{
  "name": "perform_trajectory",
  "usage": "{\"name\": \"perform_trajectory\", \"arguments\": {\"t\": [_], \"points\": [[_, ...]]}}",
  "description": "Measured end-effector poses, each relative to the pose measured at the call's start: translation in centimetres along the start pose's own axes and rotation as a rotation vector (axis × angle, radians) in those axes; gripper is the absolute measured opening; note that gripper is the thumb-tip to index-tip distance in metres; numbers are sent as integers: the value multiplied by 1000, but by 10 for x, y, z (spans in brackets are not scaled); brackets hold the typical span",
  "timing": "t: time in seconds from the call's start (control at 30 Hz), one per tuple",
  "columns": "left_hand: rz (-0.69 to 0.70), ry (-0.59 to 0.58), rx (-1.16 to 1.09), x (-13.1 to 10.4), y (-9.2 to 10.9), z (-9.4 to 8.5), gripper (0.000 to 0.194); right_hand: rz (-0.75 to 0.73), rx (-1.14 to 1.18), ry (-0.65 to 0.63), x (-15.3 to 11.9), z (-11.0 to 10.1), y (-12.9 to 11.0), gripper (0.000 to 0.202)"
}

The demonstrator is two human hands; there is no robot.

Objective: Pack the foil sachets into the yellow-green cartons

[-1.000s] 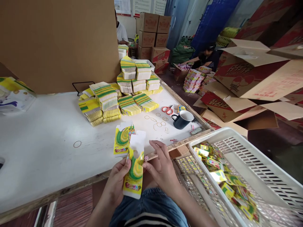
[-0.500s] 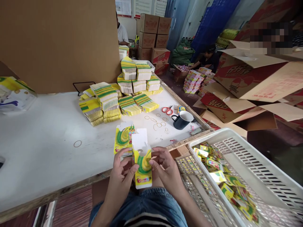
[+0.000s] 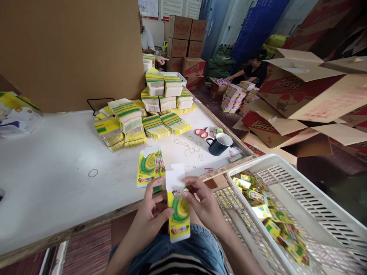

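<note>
A small yellow and green carton (image 3: 179, 214) is held upright in front of my lap, its white top flap standing up. My left hand (image 3: 156, 214) is closed on its left side, thumb on the front panel. At the upper right edge, my right hand (image 3: 202, 198) grips it with thumb and fingers near the flap. Behind my left hand, flat printed cartons (image 3: 147, 168) lie at the edge of the white table (image 3: 57, 183). Right of my right hand, a white plastic basket (image 3: 272, 158) contains many small yellow-green packets (image 3: 271, 210).
Bundled flat cartons (image 3: 133, 120) are stacked at the table's back. Red scissors (image 3: 202, 132), rubber bands (image 3: 192, 149) and a dark mug (image 3: 219, 144) lie to the right. Open cardboard boxes (image 3: 304, 95) stand beyond the basket. Two people (image 3: 254, 70) sit further back.
The carton has moved slightly right and down with both hands. My right hand has shifted up toward the flap. In the background, a person's hand now reaches out past the cardboard panel.
</note>
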State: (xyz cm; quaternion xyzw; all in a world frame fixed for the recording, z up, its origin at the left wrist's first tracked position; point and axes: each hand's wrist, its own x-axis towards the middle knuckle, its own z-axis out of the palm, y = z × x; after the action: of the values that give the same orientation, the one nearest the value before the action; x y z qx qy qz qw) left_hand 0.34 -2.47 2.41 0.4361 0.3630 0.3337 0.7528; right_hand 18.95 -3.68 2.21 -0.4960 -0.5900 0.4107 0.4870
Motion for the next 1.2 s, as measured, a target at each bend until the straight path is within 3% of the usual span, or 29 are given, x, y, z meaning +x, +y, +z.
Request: {"name": "perform_trajectory", "arguments": {"t": [0.07, 0.2, 0.27, 0.4, 0.57, 0.77, 0.93, 1.0, 1.07, 1.13, 1.2], "points": [[-2, 15, -12, 2, 1, 1, 74, -2, 32, 32, 1, 1, 3, 33], [45, 50, 124, 5, -1, -2, 48, -79, -62, 17, 3, -6, 3, 23], [73, 92, 190, 6, -4, -4, 39, -83, -72, -30, 3, -11, -1, 30], [83, 122, 221, 5, -10, -2, 39, 122, -36, -171, 0, -12, -7, 26], [59, 49, 194, 4, -10, 3, 46, 162, -400, -82, 2, -1, -7, 28], [54, 80, 107, 6, -3, -1, 45, 140, -353, -78, 1, 1, -2, 30], [33, 81, 121, 9, -7, 8, 42, 50, -196, 70, -3, 3, 6, 20], [83, 67, 162, 10, -10, 16, 39, 42, -73, 74, -6, 1, 6, 18], [182, 75, 302, 11, -10, 18, 39, -2, -96, 129, -10, -12, 0, 15], [325, 142, 579, 13, -6, 8, 46, -88, -324, 322, -15, -39, -10, 14], [463, 268, 929, 16, 2, -14, 61, -180, -684, 703, -21, -73, -20, 16]]}}
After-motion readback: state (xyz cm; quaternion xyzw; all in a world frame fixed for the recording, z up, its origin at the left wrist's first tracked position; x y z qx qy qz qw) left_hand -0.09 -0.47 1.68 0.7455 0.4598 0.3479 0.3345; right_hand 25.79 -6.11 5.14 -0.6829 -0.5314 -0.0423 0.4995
